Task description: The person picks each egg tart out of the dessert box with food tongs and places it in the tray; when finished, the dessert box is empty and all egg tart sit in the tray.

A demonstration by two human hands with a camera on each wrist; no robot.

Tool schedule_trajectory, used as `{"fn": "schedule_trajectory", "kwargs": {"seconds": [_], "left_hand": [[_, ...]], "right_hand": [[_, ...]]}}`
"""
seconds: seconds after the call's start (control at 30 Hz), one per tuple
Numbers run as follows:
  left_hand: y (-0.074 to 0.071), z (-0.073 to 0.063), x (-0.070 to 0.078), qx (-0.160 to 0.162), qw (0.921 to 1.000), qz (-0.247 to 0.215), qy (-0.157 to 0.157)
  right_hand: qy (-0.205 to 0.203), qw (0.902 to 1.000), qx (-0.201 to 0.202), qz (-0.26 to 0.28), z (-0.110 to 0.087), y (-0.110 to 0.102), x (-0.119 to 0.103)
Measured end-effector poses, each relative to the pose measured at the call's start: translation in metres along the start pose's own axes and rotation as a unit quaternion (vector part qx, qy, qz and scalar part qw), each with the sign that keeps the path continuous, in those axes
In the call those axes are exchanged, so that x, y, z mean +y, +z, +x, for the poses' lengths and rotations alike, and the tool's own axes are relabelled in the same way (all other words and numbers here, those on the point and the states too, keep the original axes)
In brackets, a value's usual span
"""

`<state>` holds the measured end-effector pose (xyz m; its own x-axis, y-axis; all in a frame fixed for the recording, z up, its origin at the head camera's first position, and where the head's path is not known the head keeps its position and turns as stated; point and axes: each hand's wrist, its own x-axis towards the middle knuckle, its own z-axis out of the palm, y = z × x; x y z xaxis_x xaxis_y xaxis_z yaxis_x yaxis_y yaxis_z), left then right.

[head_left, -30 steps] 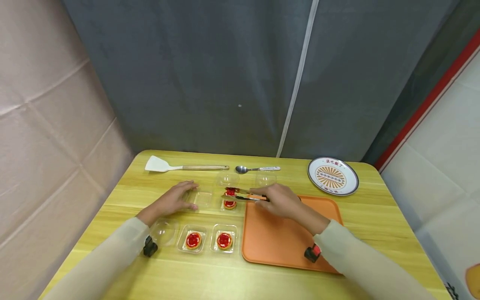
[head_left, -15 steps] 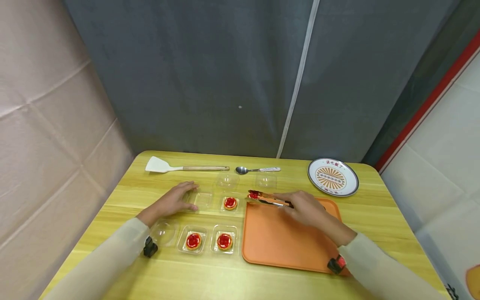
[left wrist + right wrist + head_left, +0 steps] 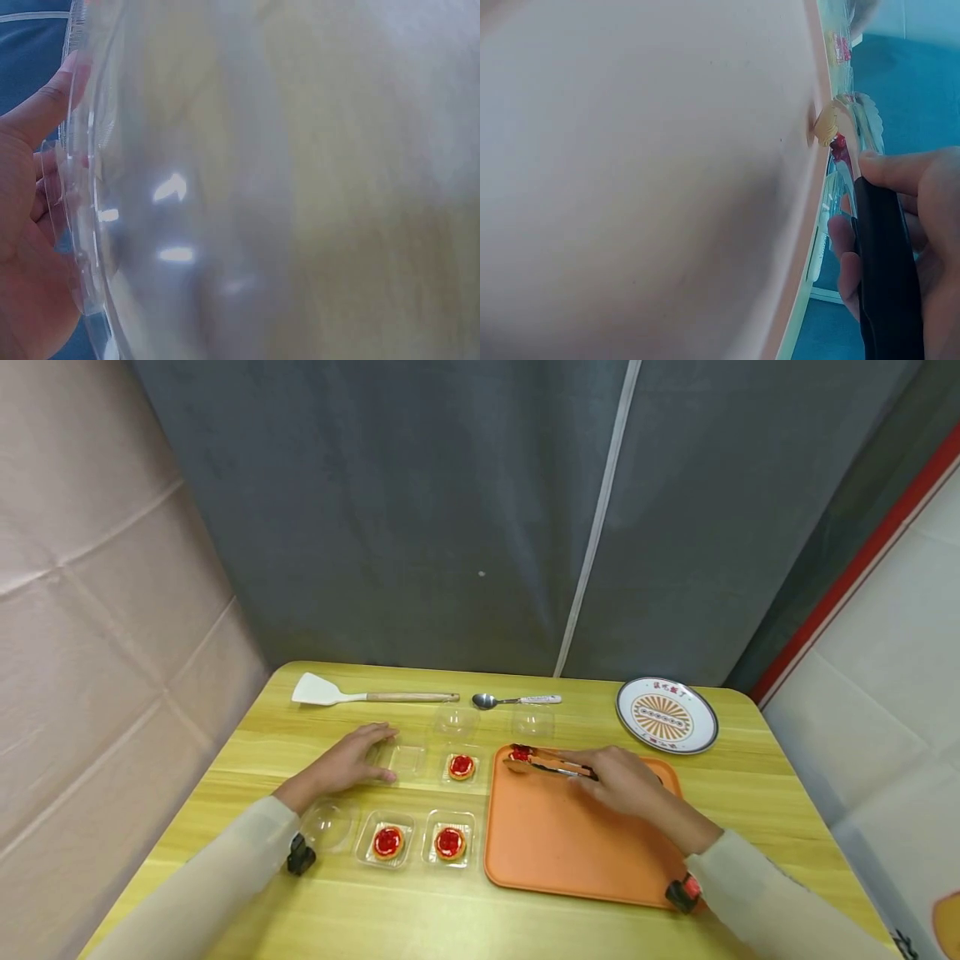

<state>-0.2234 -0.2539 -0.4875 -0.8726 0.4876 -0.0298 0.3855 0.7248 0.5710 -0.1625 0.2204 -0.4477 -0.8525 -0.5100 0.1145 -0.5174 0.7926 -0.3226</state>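
One red tart [image 3: 520,753], pinched in tongs [image 3: 558,769] that the right hand [image 3: 617,782] grips, has just shifted rightward to the orange tray's [image 3: 570,847] far-left corner, seemingly mid-transfer, while the left hand [image 3: 345,762] curves beside a clear container [image 3: 407,758], whether gripping or merely touching one cannot tell

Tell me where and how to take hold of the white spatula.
Best by the wooden handle, probably near its middle, coming straight down from above. The spatula lies left to right, its handle long and slim, its broad blade pointing left; a clear plastic dome sits just in front of the handle's right end.
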Motion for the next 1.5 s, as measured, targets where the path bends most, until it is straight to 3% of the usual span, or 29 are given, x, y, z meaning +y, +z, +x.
{"fn": "schedule_trajectory", "kwargs": {"seconds": [0.63,0.77,0.9,1.03,1.13,1.5], "left_hand": [[-0.004,-0.001,0.006,-0.004,0.999,0.045,0.001],[-0.009,0.0,0.013,0.003,0.9982,0.06,0.003],[-0.011,0.005,0.034,0.014,0.9977,0.059,0.031],[-0.005,0.014,0.057,-0.002,0.9975,0.043,0.057],[0.004,0.02,0.066,-0.018,0.9969,0.035,0.068],[0.028,0.035,0.072,-0.034,0.9949,0.049,0.081]], "right_hand": [[-0.004,0.9996,-0.022,0.019,0.001,-0.01,-0.009],[-0.014,0.9995,-0.021,0.02,0.007,-0.012,-0.014],[-0.027,0.999,-0.028,0.023,0.015,-0.012,-0.021],[-0.04,0.9984,-0.038,0.015,0.027,-0.01,-0.03],[-0.051,0.9977,-0.045,0.007,0.036,-0.007,-0.036],[-0.081,0.9952,-0.054,-0.01,0.056,0.002,-0.053]]}}
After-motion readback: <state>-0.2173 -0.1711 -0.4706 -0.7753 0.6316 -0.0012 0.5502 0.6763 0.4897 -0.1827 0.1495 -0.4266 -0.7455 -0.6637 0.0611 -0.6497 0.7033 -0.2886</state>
